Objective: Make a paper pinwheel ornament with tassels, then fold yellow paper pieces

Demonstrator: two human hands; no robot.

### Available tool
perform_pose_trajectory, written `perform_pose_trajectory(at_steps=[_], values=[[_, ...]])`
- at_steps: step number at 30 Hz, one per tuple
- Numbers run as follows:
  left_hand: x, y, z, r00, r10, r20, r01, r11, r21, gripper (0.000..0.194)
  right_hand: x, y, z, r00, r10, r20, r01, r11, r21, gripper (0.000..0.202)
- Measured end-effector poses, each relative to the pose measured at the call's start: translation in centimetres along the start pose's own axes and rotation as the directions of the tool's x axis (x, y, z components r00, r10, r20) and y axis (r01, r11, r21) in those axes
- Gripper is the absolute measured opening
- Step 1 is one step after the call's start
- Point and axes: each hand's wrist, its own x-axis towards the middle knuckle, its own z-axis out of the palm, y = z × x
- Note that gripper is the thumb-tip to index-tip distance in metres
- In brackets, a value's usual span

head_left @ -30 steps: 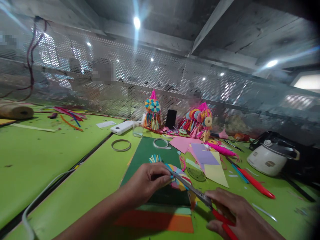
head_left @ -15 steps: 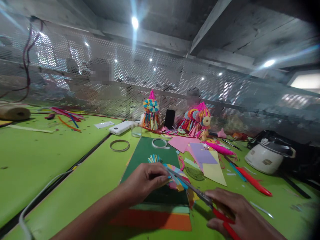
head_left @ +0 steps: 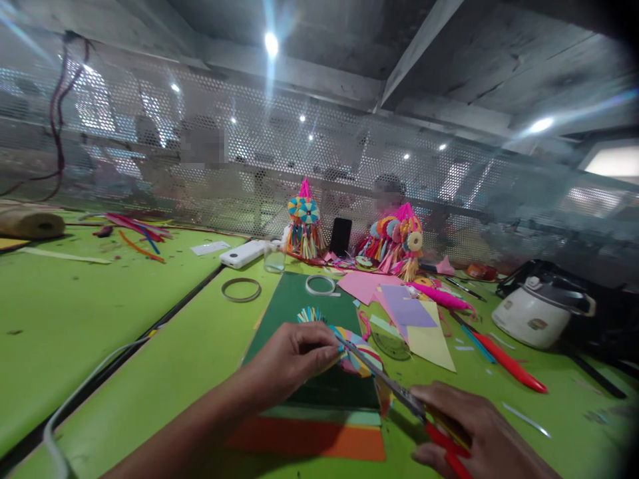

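My left hand (head_left: 294,359) is closed above a dark green sheet (head_left: 273,313), its thumb and fingers pinching what looks like a small strip of blue paper (head_left: 341,348). Just beyond its knuckles sticks out a multicoloured paper fringe (head_left: 311,315); whether the hand holds that too is hidden. In my right hand (head_left: 464,419) are scissors (head_left: 399,391) with red handles, their blades pointing left to the left fingertips. Beneath the blades lies a round rosette of coloured paper strips (head_left: 364,356), partly covered by them.
Tape rings (head_left: 241,290), a glass jar (head_left: 274,258), and a white power bank (head_left: 243,254) stand beyond the hands. Purple paper (head_left: 407,307) and a red tool (head_left: 514,366) lie rightward. Finished tasselled ornaments (head_left: 305,223), a phone (head_left: 340,236) and a white pot-like appliance (head_left: 529,316) are farther off.
The scissors' tips stay by the left fingertips, and the left thumb has shifted slightly. The rosette under the blades shows a rounder outline. Otherwise the view has moved only a little.
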Motion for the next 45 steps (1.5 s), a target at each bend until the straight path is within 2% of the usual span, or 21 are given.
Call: perform_pose_trajectory(at_steps=[15,21,23,27,30,34,36,38,41,43,45], values=[[-0.1,-0.1,0.2,1.000,-0.005,0.030,0.003,0.998,0.062,0.031,0.2,-0.3,0.5,1.000,0.008,0.016,-0.008,1.000,-0.006,0.042],[0.0,-0.2,0.2,1.000,-0.007,0.017,0.006,0.998,0.061,0.031,0.1,0.0,0.5,0.998,0.021,-0.052,-0.019,0.999,0.038,0.039],[0.1,-0.6,0.1,0.999,-0.049,-0.006,0.050,0.998,0.043,0.032,0.5,0.7,0.5,0.991,0.049,-0.126,-0.048,0.999,0.014,0.037],[0.3,-1.3,-0.2,0.963,-0.253,-0.087,0.247,0.966,-0.077,0.033,1.5,3.4,0.6,0.962,0.127,-0.243,-0.165,0.976,-0.141,0.040],[0.3,-1.3,-0.5,0.935,-0.342,-0.098,0.319,0.928,-0.190,0.033,1.7,5.9,0.9,0.958,0.172,-0.227,-0.230,0.937,-0.262,0.042],[0.1,-0.6,-1.0,0.927,-0.375,-0.023,0.348,0.882,-0.318,0.032,1.4,7.9,0.8,0.973,0.129,-0.191,-0.192,0.913,-0.361,0.034],[0.0,-0.3,-1.2,0.922,-0.387,0.022,0.370,0.863,-0.343,0.032,1.4,7.1,0.3,0.975,0.063,-0.215,-0.144,0.911,-0.387,0.031],[-0.1,-0.1,-1.3,0.920,-0.388,0.051,0.380,0.854,-0.354,0.031,2.0,4.7,-0.3,0.966,-0.022,-0.256,-0.071,0.935,-0.348,0.029],[-0.2,-0.1,-1.3,0.921,-0.383,0.069,0.379,0.843,-0.382,0.030,4.0,-0.6,-0.5,0.972,-0.152,-0.182,0.136,0.986,-0.099,0.022],[-0.2,-0.1,-1.2,0.917,-0.390,0.087,0.390,0.822,-0.415,0.029,5.8,-3.5,0.1,0.944,-0.281,-0.172,0.295,0.954,0.058,0.020],[-0.2,-0.3,-1.3,0.910,-0.400,0.105,0.403,0.799,-0.447,0.028,7.6,-5.2,0.9,0.881,-0.441,-0.172,0.462,0.880,0.108,0.023]])
